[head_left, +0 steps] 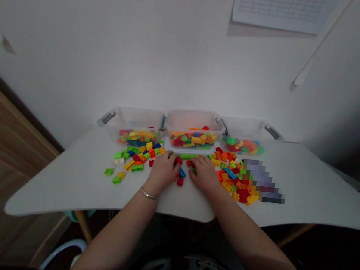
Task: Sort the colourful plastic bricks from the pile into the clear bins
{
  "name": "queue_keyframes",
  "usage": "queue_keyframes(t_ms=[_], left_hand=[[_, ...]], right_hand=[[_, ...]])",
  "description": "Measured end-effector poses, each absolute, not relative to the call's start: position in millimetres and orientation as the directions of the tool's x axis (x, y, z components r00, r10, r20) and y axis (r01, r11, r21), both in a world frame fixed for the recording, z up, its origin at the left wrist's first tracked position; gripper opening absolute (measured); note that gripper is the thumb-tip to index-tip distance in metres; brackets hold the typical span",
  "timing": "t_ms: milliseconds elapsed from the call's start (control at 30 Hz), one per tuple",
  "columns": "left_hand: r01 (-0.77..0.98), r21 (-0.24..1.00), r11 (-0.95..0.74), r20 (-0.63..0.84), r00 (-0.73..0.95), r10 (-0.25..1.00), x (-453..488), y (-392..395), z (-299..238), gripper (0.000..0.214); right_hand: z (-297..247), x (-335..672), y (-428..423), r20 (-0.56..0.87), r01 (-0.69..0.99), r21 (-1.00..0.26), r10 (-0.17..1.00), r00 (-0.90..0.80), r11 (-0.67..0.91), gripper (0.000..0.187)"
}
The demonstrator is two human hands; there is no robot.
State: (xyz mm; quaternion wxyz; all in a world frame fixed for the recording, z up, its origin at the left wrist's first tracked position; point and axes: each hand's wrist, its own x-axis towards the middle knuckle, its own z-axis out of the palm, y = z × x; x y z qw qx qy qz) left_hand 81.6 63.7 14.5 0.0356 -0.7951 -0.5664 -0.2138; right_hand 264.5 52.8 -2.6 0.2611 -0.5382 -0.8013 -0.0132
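My left hand (163, 171), with a bracelet at its wrist, has its fingers closed around a red building block (178, 161) in the middle of the table. Opposite it, my right hand (205, 175) curls its fingers over a small orange-red building block (190, 163); a bit of green shows under these fingers. Just behind both hands lies a long green block strip (189, 156). Between the hands, toward me, are a blue block (181, 172) and a loose red block (180, 182). The fingers partly hide what they touch.
Loose colourful blocks (137, 168) spread left of my hands, and more blocks (226, 185) lie on the right beside a pixelated item (264, 181). Along the wall stand a left bin (139, 117), a middle bin (194, 121) and a right bin (246, 127), each holding pieces. The white table (64, 182) has a curved front edge.
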Motion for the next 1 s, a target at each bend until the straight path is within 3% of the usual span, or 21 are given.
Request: queue_keyframes(t_ms=[233, 500, 767, 900, 1000], left_hand=[[0.918, 0.179, -0.355, 0.377, 0.269, 0.886, 81.8, 64.0, 14.9, 0.032], [0.916, 0.196, -0.351, 0.374, 0.261, 0.89, 81.3, 64.0, 14.3, 0.032], [0.912, 0.188, -0.364, 0.398, 0.269, 0.877, 81.1, 63.8, 13.7, 0.032], [0.911, 0.193, -0.365, 0.392, 0.269, 0.88, 80.7, 63.3, 14.2, 0.032], [0.912, 0.19, -0.364, 0.383, 0.273, 0.883, 80.4, 62.9, 14.7, 0.033]], right_hand=[[0.2, 265.7, 50.6, 0.452, 0.854, -0.278, 0.844, -0.288, 0.44, 0.016], [0.8, 262.8, 51.9, 0.476, 0.807, -0.263, 0.799, -0.369, 0.529, 0.032], [2.2, 263.0, 49.5, 0.456, 0.858, -0.217, 0.826, -0.332, 0.465, 0.025], [0.9, 265.0, 52.2, 0.477, 0.843, -0.28, 0.828, -0.294, 0.46, 0.022], [4.5, 267.6, 56.4, 0.558, 0.808, -0.404, 0.815, -0.153, 0.428, 0.019]])
